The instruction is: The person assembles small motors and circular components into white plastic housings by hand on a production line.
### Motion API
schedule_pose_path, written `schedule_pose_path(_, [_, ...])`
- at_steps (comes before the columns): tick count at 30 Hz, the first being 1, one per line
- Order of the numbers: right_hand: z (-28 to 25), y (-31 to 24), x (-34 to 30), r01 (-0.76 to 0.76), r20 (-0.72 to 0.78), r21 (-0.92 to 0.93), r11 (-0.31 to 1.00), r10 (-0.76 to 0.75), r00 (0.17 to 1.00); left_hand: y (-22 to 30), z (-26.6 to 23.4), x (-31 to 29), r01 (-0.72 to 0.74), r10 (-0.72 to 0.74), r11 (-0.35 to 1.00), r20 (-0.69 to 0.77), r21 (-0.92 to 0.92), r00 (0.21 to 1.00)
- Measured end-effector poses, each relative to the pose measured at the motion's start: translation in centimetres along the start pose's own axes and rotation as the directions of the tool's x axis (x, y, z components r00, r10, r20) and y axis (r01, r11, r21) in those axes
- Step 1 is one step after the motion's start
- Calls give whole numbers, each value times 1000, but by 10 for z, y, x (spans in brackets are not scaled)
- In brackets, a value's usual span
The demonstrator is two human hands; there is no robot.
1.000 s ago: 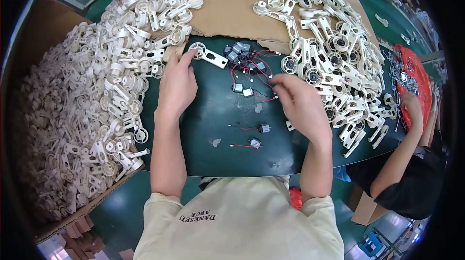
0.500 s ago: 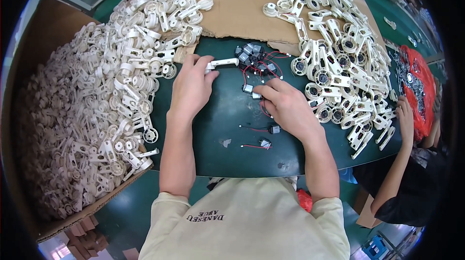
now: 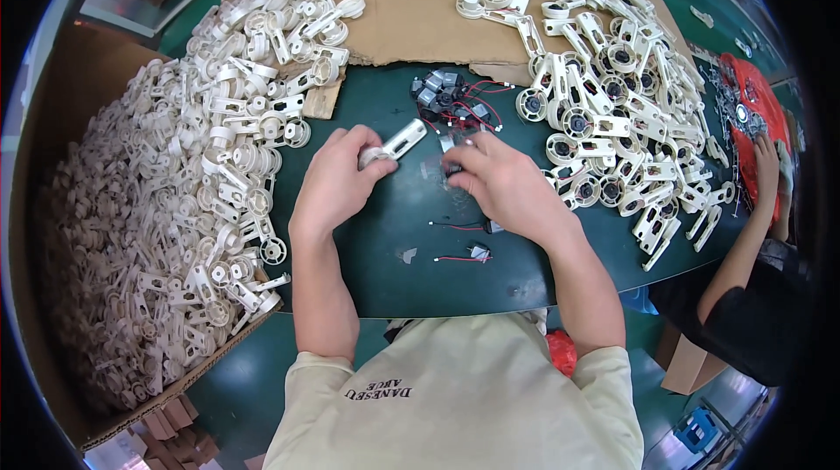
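Note:
My left hand (image 3: 339,179) is closed on a white plastic housing (image 3: 406,138), a slotted arm with a round end that my fingers partly cover. The arm points away and to the right. My right hand (image 3: 512,179) pinches a small motor (image 3: 452,169), blurred and mostly hidden by my fingertips. Just beyond those fingers lies another small motor (image 3: 447,143). Farther off is a heap of small grey motors (image 3: 440,92) with red and black leads. Nearer me, a wired motor (image 3: 479,253) rests on the green table (image 3: 411,286), and a second (image 3: 493,227) is partly behind my right hand.
A big carton of white housings (image 3: 131,234) stands at left, its pile spilling onto the table. More housings (image 3: 604,120), many with motors fitted, are heaped at right over cardboard (image 3: 411,28). Another person's arm (image 3: 744,225) reaches toward a red bag (image 3: 744,94).
My left hand has tilted the housing and drawn it slightly nearer me. My right hand has moved a little left, lifting a motor from beside the heap. The other person's hand has shifted toward the red bag.

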State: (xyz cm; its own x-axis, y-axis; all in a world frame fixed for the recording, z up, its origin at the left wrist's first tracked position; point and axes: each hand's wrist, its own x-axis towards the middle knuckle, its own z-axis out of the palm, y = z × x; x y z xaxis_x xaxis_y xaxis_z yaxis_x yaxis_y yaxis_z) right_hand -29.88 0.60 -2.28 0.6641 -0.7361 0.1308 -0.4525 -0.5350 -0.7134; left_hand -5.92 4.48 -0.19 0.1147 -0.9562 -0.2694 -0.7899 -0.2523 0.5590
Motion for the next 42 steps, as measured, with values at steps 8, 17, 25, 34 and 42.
schedule_pose_path(8, [-8,-14,-3,-172,-76,485,857,237,969,7,0,2,44,71,534,97,-844,993])
schedule_pose_path(17, [-14,-24,-6,41,-58,485,874,-15,998,12,9,1,111,354,135,153,-985,923])
schedule_pose_path(25, [-15,-23,-7,56,-49,465,883,-38,998,14,11,1,107,361,132,149,-985,921])
schedule_pose_path(34, [-16,-22,-8,25,-45,508,861,-3,999,15,10,1,67,365,108,103,-992,925])
schedule_pose_path(42, [-26,-23,-7,-128,66,523,843,110,992,18,8,-6,-19,334,202,50,-979,941])
